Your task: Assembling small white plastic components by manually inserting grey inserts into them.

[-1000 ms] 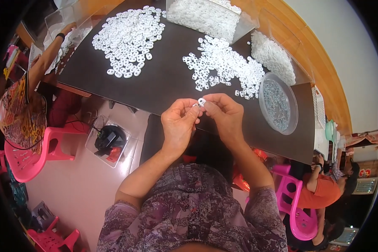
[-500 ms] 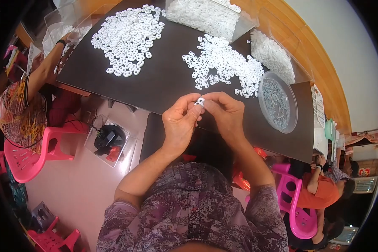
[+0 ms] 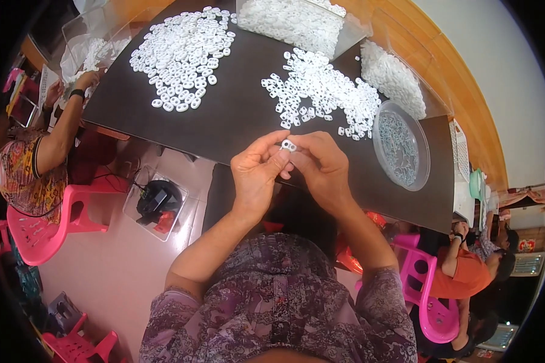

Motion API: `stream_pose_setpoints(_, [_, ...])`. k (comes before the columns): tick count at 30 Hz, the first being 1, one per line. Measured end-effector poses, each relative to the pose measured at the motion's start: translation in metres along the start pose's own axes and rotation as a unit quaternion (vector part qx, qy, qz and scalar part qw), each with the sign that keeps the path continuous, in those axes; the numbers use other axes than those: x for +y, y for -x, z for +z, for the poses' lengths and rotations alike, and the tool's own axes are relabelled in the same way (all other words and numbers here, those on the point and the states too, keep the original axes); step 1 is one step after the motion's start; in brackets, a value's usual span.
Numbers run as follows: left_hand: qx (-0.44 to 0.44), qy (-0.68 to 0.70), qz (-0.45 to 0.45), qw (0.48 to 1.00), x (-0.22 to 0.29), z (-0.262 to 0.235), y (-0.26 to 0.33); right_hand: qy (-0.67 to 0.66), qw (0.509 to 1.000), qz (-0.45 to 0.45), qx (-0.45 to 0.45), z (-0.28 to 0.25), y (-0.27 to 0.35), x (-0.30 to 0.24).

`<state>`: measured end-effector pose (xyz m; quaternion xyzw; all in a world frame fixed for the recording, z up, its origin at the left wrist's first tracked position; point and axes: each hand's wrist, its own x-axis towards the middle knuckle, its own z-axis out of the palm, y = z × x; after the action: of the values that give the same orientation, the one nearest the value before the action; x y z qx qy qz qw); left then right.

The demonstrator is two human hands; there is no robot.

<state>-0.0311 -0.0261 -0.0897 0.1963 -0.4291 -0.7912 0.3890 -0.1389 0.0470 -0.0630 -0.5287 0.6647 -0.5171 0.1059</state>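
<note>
White two-holed piece sat pinched between left hand and right hand near the front edge of the tabletop; loose heaps lay unhandled beyond.

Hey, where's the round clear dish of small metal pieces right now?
In the head view, the round clear dish sits on the right side of the dark table, right of the right hand and beside the nearer white pile.

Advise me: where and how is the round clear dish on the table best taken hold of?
Probably at the near right rim of the dish, with the right hand coming from the front: the raised wall is free there, while white pieces lie close to its left. Keep it level: it is open and holds metal pieces.
</note>
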Motion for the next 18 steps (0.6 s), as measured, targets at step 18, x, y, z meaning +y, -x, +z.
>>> stream_pose_setpoints(18, [0.019,0.039,-0.039,0.998,0.005,0.004,0.004,0.056,0.995,-0.077,0.036,0.001,0.005,0.005])
